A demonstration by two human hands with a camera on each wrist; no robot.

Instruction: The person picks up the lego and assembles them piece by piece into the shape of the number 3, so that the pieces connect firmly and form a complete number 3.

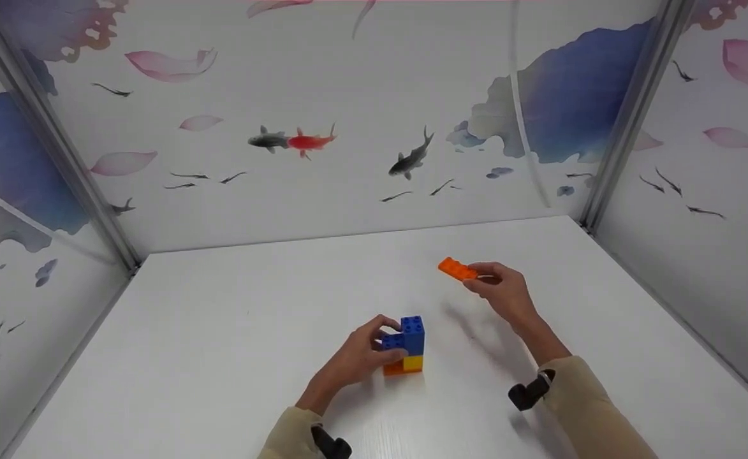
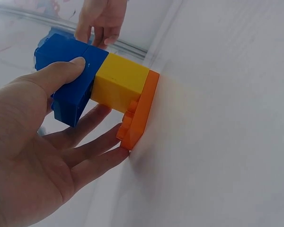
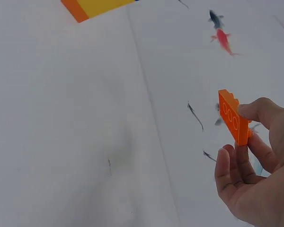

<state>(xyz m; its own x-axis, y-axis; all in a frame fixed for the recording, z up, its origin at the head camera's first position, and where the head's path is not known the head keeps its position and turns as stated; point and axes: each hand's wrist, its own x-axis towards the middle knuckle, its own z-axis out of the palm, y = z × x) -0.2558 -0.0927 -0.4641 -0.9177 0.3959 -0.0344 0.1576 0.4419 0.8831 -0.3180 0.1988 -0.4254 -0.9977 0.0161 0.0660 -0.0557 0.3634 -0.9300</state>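
A small stack of toy building bricks stands on the white table. At its bottom lies a flat orange brick point(image 2: 144, 111); a yellow brick point(image 2: 120, 80) sits on one end of it, and blue bricks point(image 1: 414, 338) rise above, one jutting sideways over the orange studs. My left hand point(image 1: 364, 350) grips the blue part, its thumb pressed on the near face and the fingers round the far side. Off to the right and farther back, my right hand point(image 1: 501, 290) pinches another flat orange brick point(image 1: 456, 269) by one end, raised over the table.
White panels printed with fish and petals enclose the table point(image 1: 220, 357) at the back point(image 1: 348, 191) and both sides, with metal posts point(image 1: 629, 121) at the corners. A dark wrist device point(image 1: 530, 390) is strapped over the right sleeve.
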